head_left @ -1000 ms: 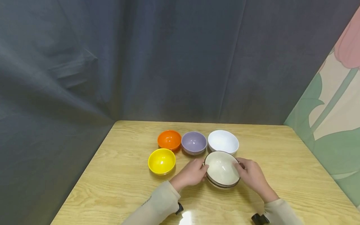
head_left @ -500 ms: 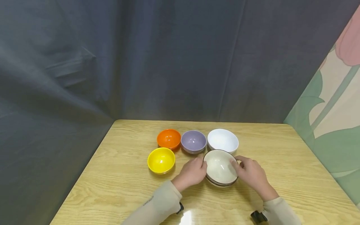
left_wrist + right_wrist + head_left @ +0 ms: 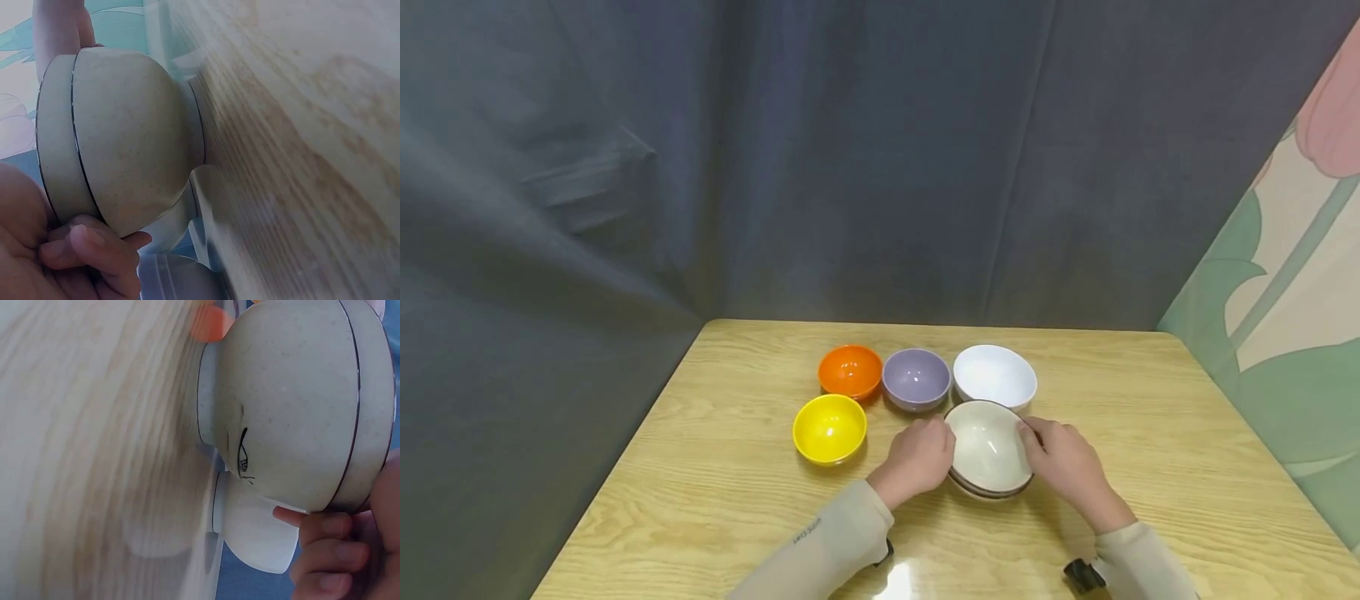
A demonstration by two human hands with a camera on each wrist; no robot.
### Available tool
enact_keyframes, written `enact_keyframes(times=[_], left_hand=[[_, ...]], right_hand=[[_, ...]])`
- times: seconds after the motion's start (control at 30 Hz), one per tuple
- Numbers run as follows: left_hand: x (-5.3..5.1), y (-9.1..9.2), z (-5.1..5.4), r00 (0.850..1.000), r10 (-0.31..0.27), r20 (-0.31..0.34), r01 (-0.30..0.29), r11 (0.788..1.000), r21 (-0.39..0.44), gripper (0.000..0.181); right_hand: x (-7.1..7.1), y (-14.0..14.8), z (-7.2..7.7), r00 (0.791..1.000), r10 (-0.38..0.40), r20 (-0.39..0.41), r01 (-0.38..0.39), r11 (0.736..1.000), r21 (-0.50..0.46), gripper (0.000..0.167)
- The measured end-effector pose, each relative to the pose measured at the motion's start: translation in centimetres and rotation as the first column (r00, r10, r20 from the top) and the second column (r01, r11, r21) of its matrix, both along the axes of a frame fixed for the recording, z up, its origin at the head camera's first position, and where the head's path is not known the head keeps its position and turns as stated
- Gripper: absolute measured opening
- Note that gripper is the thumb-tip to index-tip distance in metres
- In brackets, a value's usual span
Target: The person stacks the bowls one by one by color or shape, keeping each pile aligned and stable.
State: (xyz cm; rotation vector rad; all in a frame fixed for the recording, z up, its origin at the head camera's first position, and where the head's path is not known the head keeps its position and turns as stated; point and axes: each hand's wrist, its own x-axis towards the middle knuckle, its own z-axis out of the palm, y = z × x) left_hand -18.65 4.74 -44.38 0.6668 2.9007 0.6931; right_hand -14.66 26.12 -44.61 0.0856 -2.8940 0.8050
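Two cream bowls with dark rims (image 3: 988, 446) are nested one in the other near the middle of the table. In both wrist views the foot of the lower bowl (image 3: 125, 131) rests on the table, and a small dark drawing marks its side in the right wrist view. My left hand (image 3: 922, 456) grips the stack's left side at the rims, fingers curled beneath. On the opposite side my right hand (image 3: 1067, 464) pinches the rims, thumb at the top edge and fingers (image 3: 328, 550) bent below.
Directly behind the stack stands a white bowl (image 3: 995, 377). Left of it are a purple bowl (image 3: 916, 379) and an orange bowl (image 3: 850, 372), with a yellow bowl (image 3: 830, 429) in front. A dark curtain (image 3: 880, 167) hangs behind the wooden table (image 3: 700, 500).
The cream bowls have shifted slightly left with both hands. My left hand has turned, so its thumb no longer shows over the inside of the rim.
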Motion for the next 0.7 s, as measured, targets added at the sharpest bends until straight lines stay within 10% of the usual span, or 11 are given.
enact_keyframes(times=[0.7], left_hand=[[-0.7, 0.0, 0.9, 0.999, -0.042, 0.015, 0.044, 0.996, -0.078, 0.031]], right_hand=[[-0.1, -0.6, 0.9, 0.998, -0.010, 0.068, 0.003, 0.995, 0.095, 0.035]])
